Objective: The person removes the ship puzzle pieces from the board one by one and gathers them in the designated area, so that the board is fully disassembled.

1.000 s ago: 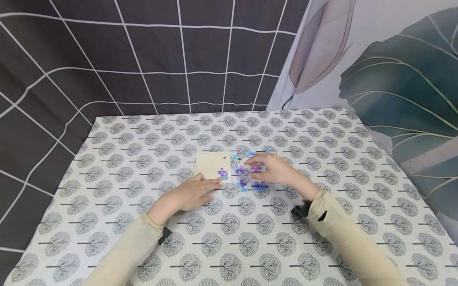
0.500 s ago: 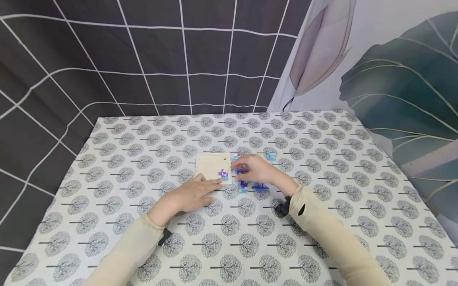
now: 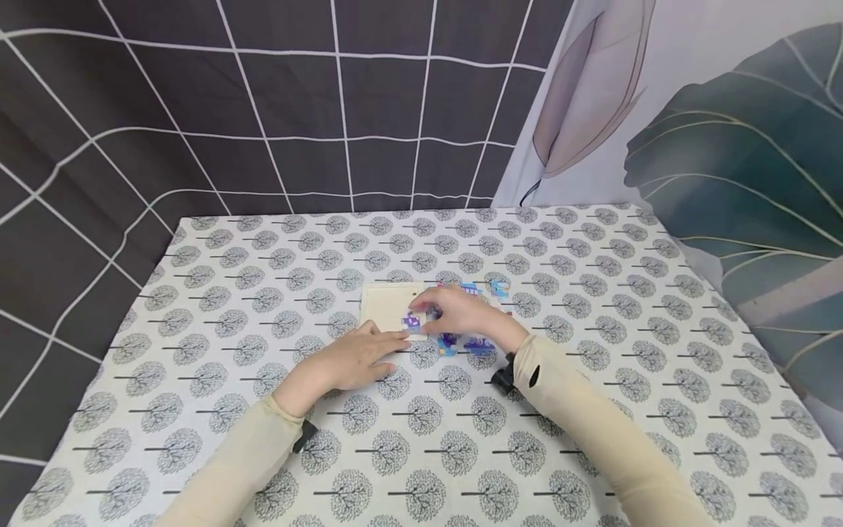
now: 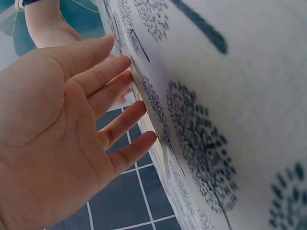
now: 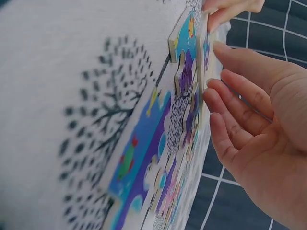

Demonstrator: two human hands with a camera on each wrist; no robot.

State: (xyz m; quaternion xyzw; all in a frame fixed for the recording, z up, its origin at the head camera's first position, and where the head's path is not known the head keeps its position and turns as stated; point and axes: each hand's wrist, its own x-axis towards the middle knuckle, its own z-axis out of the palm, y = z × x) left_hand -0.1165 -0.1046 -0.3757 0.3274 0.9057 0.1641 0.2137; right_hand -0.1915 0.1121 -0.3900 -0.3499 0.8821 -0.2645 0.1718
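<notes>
A shallow square wooden puzzle tray [image 3: 384,300] lies on the table. A purple-and-blue puzzle piece [image 3: 411,322] sits in its lower right corner. My left hand [image 3: 352,357] rests at the tray's front edge, its fingers [image 4: 127,115] extended and touching the rim. My right hand [image 3: 454,311] reaches over the tray's right rim, thumb and fingertips by that piece. In the right wrist view my right hand [image 5: 259,105] shows thumb and fingers bent and apart beside the tray edge [image 5: 200,72]. Whether a piece is between them is hidden.
Loose puzzle pieces lie right of the tray: a fish-and-purple piece [image 5: 144,139], a blue corner piece [image 3: 499,289], a purple one [image 3: 479,345] and several others, partly under my right hand. A tree-print cloth [image 3: 421,439] covers the table. A dark grid curtain [image 3: 296,95] hangs behind.
My right hand has moved left, from above the loose pieces to the tray's right side. Blue pieces at the back right have come into view. My left hand has stayed in place.
</notes>
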